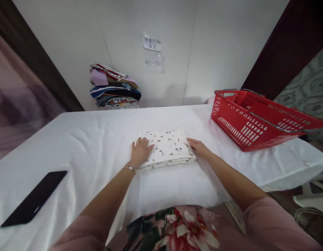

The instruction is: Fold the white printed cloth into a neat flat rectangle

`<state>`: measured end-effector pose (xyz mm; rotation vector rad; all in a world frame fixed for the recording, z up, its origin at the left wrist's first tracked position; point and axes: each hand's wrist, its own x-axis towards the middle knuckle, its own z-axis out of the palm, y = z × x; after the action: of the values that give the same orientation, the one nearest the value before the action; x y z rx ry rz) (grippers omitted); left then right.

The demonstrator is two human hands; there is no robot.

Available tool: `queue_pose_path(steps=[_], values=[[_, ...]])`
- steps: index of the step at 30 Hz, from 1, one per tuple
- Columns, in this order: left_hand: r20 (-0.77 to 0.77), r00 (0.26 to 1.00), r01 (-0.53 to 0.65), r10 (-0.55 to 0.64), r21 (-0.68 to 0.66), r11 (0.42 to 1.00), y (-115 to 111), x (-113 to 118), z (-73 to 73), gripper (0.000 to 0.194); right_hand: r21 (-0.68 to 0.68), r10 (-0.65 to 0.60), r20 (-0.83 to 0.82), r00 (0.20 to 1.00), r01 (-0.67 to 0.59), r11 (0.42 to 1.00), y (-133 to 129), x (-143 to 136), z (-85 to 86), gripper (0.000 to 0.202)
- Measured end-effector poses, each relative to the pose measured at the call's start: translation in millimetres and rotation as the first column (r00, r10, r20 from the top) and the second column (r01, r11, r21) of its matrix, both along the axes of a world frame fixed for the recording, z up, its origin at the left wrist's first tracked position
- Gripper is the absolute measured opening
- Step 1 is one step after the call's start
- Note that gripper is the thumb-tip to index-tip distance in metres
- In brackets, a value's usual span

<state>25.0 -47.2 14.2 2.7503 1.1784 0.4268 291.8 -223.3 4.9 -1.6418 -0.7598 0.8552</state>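
A white cloth with a small print (169, 148), folded into a flat rectangle, lies on the white-covered table (85, 139) in front of me. My left hand (141, 152) rests on its left edge, fingers spread and flat. At the right edge of the cloth, my right hand (199, 147) touches the side with its fingertips, fingers stretched out. Neither hand is wrapped round anything.
A red plastic basket (237, 120) with metal handles stands at the table's right. Folded clothes (115, 87) are stacked beyond the back edge, left of centre. A black phone-like slab (34, 198) lies at front left. Paper notes (152, 62) hang on the wall.
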Motion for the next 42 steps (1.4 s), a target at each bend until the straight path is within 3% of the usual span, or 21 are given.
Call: queue_pose_path(steps=[2, 5, 10, 15, 31, 38, 40, 42], values=[[0.010, 0.999, 0.035, -0.036, 0.037, 0.999, -13, -6, -2.3, 0.046, -0.026, -0.051, -0.134, 0.990, 0.048, 0.999, -20, -4, 2.1, 0.036], [0.020, 0.996, 0.090, -0.091, 0.047, 0.995, -32, -14, -5.9, 0.045, -0.074, -0.027, -0.211, 0.977, 0.012, 0.997, -41, -11, 7.4, 0.023], [0.062, 0.982, 0.173, -0.178, 0.079, 0.982, -52, -31, -9.9, 0.043, -0.210, 0.014, -0.166, 0.986, -0.049, 0.976, -53, -22, 13.2, 0.014], [0.075, 0.954, 0.281, -0.289, 0.103, 0.954, -54, -47, -12.8, 0.047, -0.258, 0.018, -0.138, 0.990, -0.053, 0.965, -50, -24, 15.4, 0.016], [0.038, 0.968, 0.244, -0.247, 0.063, 0.968, -47, -64, -17.6, 0.049, -0.432, 0.123, -0.059, 0.991, -0.137, 0.892, -52, -26, 14.4, 0.037], [0.003, 0.969, 0.247, -0.248, 0.099, 0.964, -57, -64, -10.7, 0.051, -0.408, 0.170, -0.120, 0.978, -0.205, 0.890, -55, -34, 19.3, 0.033], [-0.007, 0.969, 0.246, -0.246, 0.113, 0.963, -59, -63, -9.6, 0.055, -0.396, 0.175, -0.071, 0.982, -0.189, 0.899, -56, -37, 17.3, 0.031], [-0.008, 0.970, 0.244, -0.245, 0.118, 0.963, -61, -64, -9.6, 0.059, -0.370, 0.156, 0.079, 0.985, -0.117, 0.922, -59, -39, 13.1, 0.028]])
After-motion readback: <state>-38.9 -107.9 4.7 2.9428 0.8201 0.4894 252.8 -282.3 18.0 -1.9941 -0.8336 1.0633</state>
